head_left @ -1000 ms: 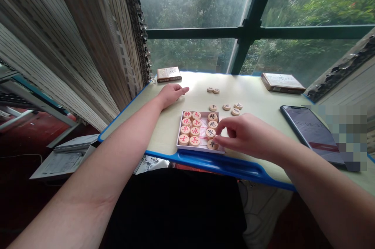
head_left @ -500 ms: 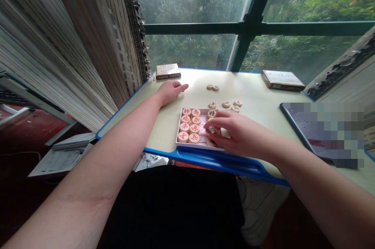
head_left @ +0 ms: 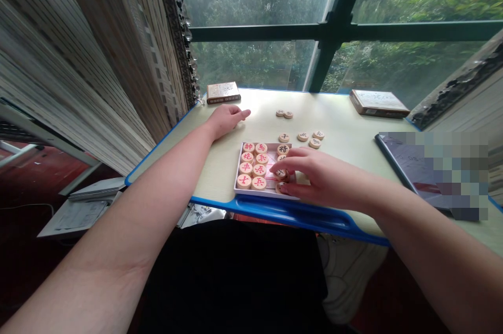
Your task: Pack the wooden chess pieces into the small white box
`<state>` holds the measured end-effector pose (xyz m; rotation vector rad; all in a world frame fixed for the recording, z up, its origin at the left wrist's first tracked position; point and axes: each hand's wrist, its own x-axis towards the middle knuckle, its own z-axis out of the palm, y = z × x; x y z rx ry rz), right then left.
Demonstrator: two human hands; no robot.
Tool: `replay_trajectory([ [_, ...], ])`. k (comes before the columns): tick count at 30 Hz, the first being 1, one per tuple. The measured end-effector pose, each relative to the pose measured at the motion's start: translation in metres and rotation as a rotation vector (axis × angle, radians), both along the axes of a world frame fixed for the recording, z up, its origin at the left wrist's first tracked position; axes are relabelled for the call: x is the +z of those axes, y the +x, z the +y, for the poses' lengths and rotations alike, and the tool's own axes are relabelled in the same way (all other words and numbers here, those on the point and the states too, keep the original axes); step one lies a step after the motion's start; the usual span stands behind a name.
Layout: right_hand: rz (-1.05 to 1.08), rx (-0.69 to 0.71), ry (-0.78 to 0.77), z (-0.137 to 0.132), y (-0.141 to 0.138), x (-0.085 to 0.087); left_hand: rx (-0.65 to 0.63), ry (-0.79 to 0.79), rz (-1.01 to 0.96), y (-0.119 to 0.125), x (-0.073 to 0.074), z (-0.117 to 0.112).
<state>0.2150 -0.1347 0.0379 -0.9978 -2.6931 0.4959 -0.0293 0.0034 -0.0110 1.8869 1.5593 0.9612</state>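
Note:
A shallow white box (head_left: 267,193) stands at the table's near edge. Its left side holds red-marked Chinese chess pieces (head_left: 258,170) in two columns, and a column of black-marked pieces (head_left: 283,149) runs along the right. Over that right column, my right hand (head_left: 304,169) is closed, its fingertips around a black-marked chess piece (head_left: 280,173). Its palm and fingers partly cover the box's right edge and the pieces there. My left hand (head_left: 228,120) rests on the table farther back, fingers loosely stretched, holding nothing.
Several loose pieces (head_left: 302,136) lie behind the box, with two pieces (head_left: 288,114) farther back. A small carton (head_left: 223,92) sits at the back left, another carton (head_left: 379,102) at the back right. A tablet (head_left: 408,166) lies on the right. Curtains and a window border the table.
My right hand has shifted slightly over the right column, and part of another piece now shows below the top black one. My left hand stays in place. The view has tilted a little.

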Motion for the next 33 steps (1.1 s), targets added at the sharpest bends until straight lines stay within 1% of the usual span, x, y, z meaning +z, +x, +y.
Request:
replay_trajectory([
  [4,-0.004,-0.004,0.008,-0.0005,-0.0008,0.0006,0.007,0.002,-0.008,0.0003,-0.0004,0.0003],
  [11,0.005,0.012,0.068,0.003,-0.0026,-0.0022,0.009,0.004,-0.011,0.001,0.0012,-0.0011],
  [17,0.032,0.014,0.078,0.0026,-0.003,-0.0041,0.005,0.004,-0.016,0.0016,0.0014,-0.0016],
  [25,0.016,-0.007,0.06,0.0021,-0.0003,-0.0019,0.013,0.012,-0.009,0.0011,0.0,-0.0001],
  [33,0.005,0.015,0.111,0.0023,0.0001,0.0001,0.007,0.016,0.007,-0.0004,-0.0011,0.0021],
])
